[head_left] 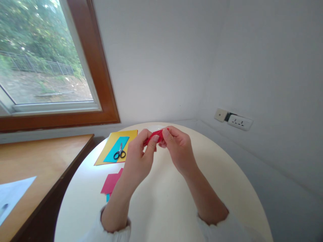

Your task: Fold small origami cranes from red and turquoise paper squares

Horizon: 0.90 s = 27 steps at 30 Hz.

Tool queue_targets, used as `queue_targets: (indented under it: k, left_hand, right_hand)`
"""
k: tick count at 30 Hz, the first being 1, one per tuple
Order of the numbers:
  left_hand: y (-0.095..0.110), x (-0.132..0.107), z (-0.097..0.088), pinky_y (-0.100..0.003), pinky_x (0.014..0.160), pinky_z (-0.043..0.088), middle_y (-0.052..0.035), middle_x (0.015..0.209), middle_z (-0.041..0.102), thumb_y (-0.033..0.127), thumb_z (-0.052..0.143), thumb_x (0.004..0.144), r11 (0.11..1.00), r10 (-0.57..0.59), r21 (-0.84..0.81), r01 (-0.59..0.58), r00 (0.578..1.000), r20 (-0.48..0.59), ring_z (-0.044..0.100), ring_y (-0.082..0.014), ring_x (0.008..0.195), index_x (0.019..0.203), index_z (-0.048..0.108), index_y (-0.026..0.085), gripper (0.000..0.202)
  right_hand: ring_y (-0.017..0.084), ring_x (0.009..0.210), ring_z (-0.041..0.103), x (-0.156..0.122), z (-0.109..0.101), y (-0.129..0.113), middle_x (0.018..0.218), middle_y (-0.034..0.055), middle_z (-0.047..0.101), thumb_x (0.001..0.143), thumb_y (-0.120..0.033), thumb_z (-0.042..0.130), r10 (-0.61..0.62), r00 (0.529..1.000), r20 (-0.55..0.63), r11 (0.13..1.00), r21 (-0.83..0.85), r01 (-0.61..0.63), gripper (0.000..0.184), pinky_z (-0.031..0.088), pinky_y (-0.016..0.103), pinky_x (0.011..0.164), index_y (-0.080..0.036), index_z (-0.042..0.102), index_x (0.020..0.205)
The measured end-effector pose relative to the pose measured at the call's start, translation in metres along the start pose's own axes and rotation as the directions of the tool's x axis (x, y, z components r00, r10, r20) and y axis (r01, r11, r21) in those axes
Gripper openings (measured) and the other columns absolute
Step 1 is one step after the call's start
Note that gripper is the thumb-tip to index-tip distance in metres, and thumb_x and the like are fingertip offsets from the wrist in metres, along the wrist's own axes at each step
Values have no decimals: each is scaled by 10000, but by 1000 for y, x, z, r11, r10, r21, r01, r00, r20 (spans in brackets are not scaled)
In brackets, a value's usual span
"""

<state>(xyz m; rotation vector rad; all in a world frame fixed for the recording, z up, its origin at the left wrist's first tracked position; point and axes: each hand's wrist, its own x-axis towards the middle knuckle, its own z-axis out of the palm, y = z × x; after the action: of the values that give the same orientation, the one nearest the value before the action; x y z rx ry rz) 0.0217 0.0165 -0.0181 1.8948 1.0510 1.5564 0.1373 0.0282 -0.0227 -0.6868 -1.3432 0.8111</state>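
A small piece of red folded paper [157, 134] is held up over the far half of the round table, pinched between both hands. My left hand [141, 153] is closed on its left part, thumb on top. My right hand [180, 147] grips the right end between thumb and fingers. The fingers cover much of the paper, so its full shape is hidden. Left of my left hand, black-handled scissors [119, 153] lie on a blue paper strip [112, 150], which rests on yellow sheets [111, 140].
Pink-red paper pieces [110, 183] with a bit of blue paper [108, 197] lie near my left forearm. The cream round table [174, 208] stands by a white wall with a socket [239, 122]. At left are a wooden desk [58, 156] and a window.
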Motion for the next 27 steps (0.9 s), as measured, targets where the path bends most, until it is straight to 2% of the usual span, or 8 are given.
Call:
queue_targets:
  k: [3, 8, 11, 15, 18, 20, 23, 27]
  left_hand:
    - [1, 0, -2, -203, 412, 295, 22, 555, 470, 296, 497, 854, 1000, -3, 11, 3, 1000, 17, 448, -116, 542, 625, 456, 202, 251]
    - [2, 0, -3, -209, 440, 302, 24, 547, 463, 254, 503, 845, 996, 61, 56, -63, 997, 42, 429, -109, 538, 592, 457, 195, 264]
    - [3, 0, -3, -210, 455, 329, 17, 558, 510, 250, 517, 836, 998, 39, 43, -41, 998, 47, 471, -112, 554, 598, 495, 190, 246]
    - [4, 3, -2, -208, 468, 376, 34, 515, 542, 297, 572, 810, 976, -114, -177, 129, 989, 92, 497, -98, 491, 696, 547, 185, 162]
    - [4, 5, -4, -203, 463, 400, 47, 475, 569, 386, 632, 773, 864, -240, -398, 307, 948, 211, 492, -83, 425, 834, 554, 184, 224]
    - [4, 6, -5, -204, 487, 436, 28, 514, 620, 418, 690, 721, 777, -273, -507, 372, 926, 260, 536, -87, 448, 875, 562, 181, 311]
    - [4, 7, -7, -209, 554, 495, 0, 596, 677, 388, 766, 648, 694, -281, -609, 384, 923, 263, 606, -99, 528, 844, 597, 169, 339]
    - [1, 8, -8, -224, 648, 541, -12, 643, 699, 335, 784, 642, 668, -251, -665, 334, 942, 222, 640, -103, 591, 762, 645, 153, 258]
  right_hand:
    - [92, 555, 488, 2, -4, 2, 637, -15, 582, 752, -512, 616, -2, 1000, -6, 1000, 24, 2, 316, 441, 227, 524, -196, 623, 736]
    - [93, 597, 554, 4, -12, 4, 665, -13, 632, 727, -392, 688, -9, 999, 52, 997, 77, 5, 198, 482, 230, 587, -198, 648, 726]
    - [96, 583, 574, 6, -15, 1, 629, -21, 632, 706, -345, 714, 18, 995, 102, 994, 103, -28, 162, 497, 235, 583, -198, 645, 708]
    - [101, 574, 586, 6, -14, -2, 620, -26, 633, 688, -322, 726, -8, 997, 81, 995, 103, 0, 161, 504, 240, 569, -199, 621, 682]
    - [108, 589, 594, 5, -12, -3, 638, -23, 640, 703, -288, 705, -81, 996, 22, 996, 26, 81, 127, 505, 244, 570, -202, 613, 681]
    - [107, 608, 594, 4, -11, -3, 662, -22, 646, 718, -242, 681, -162, 987, -14, 985, -55, 161, 78, 502, 243, 584, -206, 619, 688]
    - [104, 641, 591, 4, -10, -2, 693, -24, 649, 733, -179, 649, -264, 964, -28, 956, -142, 258, 51, 493, 240, 613, -215, 632, 701]
    - [107, 668, 590, 4, -11, -1, 701, -24, 642, 744, -144, 631, -331, 943, -16, 931, -167, 324, 90, 484, 241, 616, -225, 634, 704]
